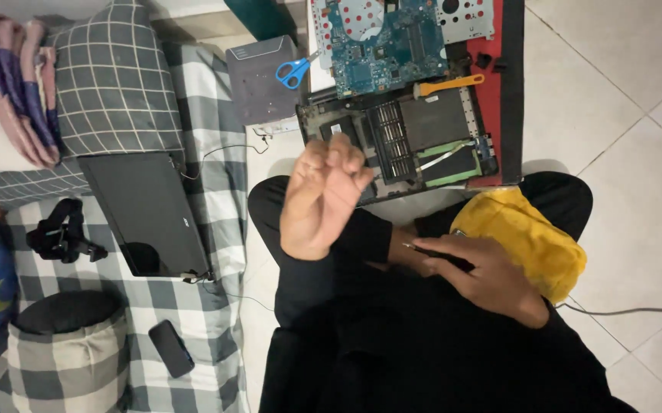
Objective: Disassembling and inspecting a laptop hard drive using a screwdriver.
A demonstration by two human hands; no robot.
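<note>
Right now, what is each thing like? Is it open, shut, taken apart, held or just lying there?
Laptop base: opened up, insides showing.
Circuit board: taken out, lying behind the base.
Laptop screen panel: detached, dark, lying on the checked bedding.
Blue scissors: shut, lying down.
Left hand: raised, fingers curled, empty.
Right hand: holding a thin dark tool.

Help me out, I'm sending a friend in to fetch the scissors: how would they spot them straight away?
Start at the opened laptop base lying on the red mat on the tiled floor. Just beyond it lies a blue circuit board, and left of that a grey box. The scissors lie across that box's right edge; their bright blue handle loops set them apart from the orange-handled tool nearby.
</note>
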